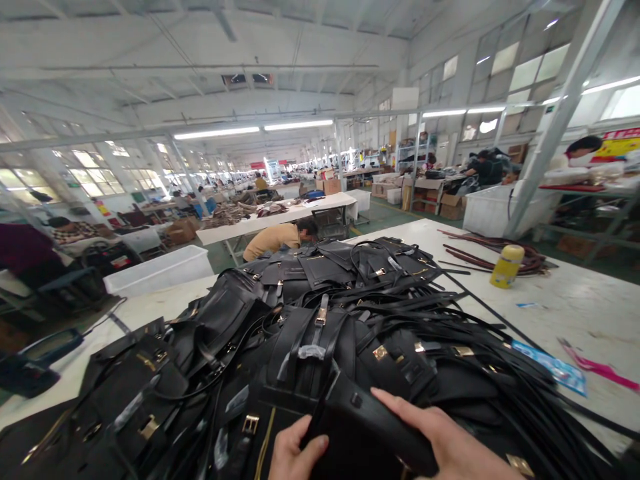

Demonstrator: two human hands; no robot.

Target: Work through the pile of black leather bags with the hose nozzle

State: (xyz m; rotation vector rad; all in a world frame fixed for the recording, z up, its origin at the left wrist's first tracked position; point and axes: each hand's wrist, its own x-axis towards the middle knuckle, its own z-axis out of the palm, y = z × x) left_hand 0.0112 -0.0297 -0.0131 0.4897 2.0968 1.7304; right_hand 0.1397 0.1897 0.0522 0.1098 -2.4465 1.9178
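Note:
Both my hands are at the bottom of the head view, closed around one black leather bag piece (367, 427). My left hand (297, 450) grips its left side, with the thumb laid over the near face. On the right side, my right hand (440, 437) holds it with a finger along the upper edge; its lower fingers are hidden. Beneath and beyond lies a large heap of black leather bag parts (280, 347) with gold buckles, zips and clear wrapping on some handles. A bundle of long black straps (500, 387) spreads over the heap's right side.
The white table (600, 307) carries a yellow bottle (507, 267), brown straps (533, 260), a blue-white packet (550, 367) and a pink-handled tool (607, 373). A person in a tan top (273, 240) bends behind the heap. White bins (160, 270) stand around; a dark device (35, 363) is at left.

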